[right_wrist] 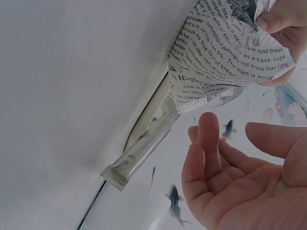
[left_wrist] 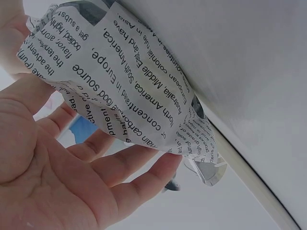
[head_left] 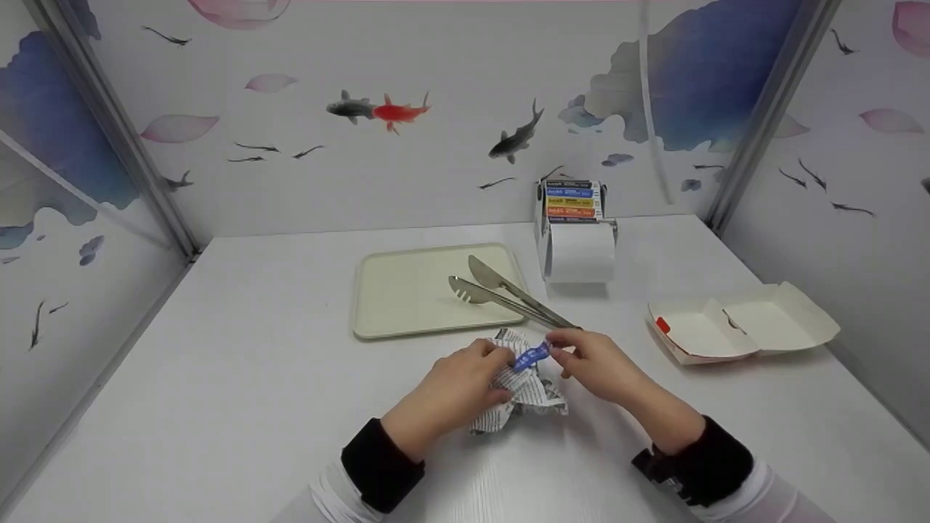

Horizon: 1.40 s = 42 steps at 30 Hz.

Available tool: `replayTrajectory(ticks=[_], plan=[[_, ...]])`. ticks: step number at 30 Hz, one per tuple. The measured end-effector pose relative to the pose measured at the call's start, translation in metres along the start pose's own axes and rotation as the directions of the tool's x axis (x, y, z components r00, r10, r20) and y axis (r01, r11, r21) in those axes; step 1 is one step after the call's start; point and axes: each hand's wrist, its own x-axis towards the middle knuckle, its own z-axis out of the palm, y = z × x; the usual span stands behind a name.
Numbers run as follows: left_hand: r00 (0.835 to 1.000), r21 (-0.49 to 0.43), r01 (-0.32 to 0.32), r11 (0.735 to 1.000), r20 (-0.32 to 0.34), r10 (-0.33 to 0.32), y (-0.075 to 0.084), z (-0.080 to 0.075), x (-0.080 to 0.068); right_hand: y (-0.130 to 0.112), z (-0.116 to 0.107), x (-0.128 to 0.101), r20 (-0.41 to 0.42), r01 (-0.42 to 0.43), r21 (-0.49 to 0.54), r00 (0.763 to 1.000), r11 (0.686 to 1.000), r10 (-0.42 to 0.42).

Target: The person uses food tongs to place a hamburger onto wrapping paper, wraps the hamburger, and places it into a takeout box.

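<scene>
A crumpled wrapper of newsprint paper (head_left: 534, 392) lies in front of me, with a short blue strip (head_left: 532, 355) on its upper part. My left hand (head_left: 461, 385) holds the wrapper from its left side, and in the left wrist view its fingers (left_wrist: 136, 167) curve along the printed paper. Across from it, my right hand (head_left: 599, 363) has its fingertips right at the outer end of the strip. The right wrist view shows this hand's thumb and fingers (right_wrist: 208, 134) apart. What the wrapper encloses is hidden.
Metal tongs (head_left: 508, 290) rest partly on a pale green tray (head_left: 407, 290) beyond the hands. Behind the tongs stands a holder with small coloured boxes (head_left: 574, 200) and a white roll (head_left: 581, 250). An open paper food box (head_left: 785, 327) sits to the right.
</scene>
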Motion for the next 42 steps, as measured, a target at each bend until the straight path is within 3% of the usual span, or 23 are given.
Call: replayTrajectory(ticks=[4,8,16,23,27,31,37,42], plan=[[1.000,-0.006,0.005,1.000,0.000,-0.005,0.000,0.000,0.000,0.004,-0.001,0.002,0.102,-0.047,0.092,0.994,0.995,0.037],[1.000,-0.017,0.003,1.000,-0.005,-0.003,0.000,0.000,0.000,0.004,0.001,0.001,0.143,-0.033,0.125,0.990,0.992,0.015],[1.000,-0.023,-0.004,1.000,-0.013,0.004,0.000,-0.001,-0.002,0.001,0.004,-0.001,0.193,-0.010,0.053,0.981,0.999,-0.001],[1.000,-0.026,0.002,1.000,-0.003,-0.002,0.000,-0.001,-0.001,-0.001,0.007,-0.001,0.155,0.022,-0.061,0.988,0.998,-0.012],[1.000,-0.026,-0.002,1.000,-0.006,0.002,0.000,0.000,0.000,0.001,0.008,0.000,0.157,0.040,-0.052,0.987,0.998,-0.031],[1.000,-0.043,0.002,0.999,-0.003,-0.002,-0.001,0.002,0.000,0.005,0.007,0.003,0.211,0.027,0.034,0.977,0.999,-0.034],[1.000,-0.052,0.007,0.999,-0.011,-0.007,-0.001,0.003,0.002,0.012,0.005,0.008,0.271,-0.123,0.224,0.961,0.967,0.059],[1.000,-0.049,0.006,0.999,-0.008,-0.007,-0.001,0.003,0.001,0.014,0.004,0.012,0.306,-0.134,0.242,0.950,0.961,0.056]])
